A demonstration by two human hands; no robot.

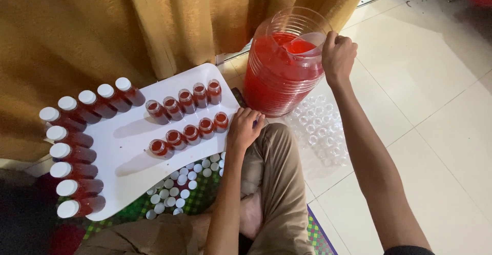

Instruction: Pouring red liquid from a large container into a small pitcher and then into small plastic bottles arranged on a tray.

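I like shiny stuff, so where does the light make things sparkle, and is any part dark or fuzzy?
In the head view, light gleams on the ribbed rim of the big clear jug of red liquid and on the pale floor tiles; the open bottles cast soft shadows on the white board; the lower left corner is dark and blurry; the right hand looks sharp.

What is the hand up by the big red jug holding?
The right hand grips the rim of the jug. The left hand rests at the white board's edge, holding nothing visible.
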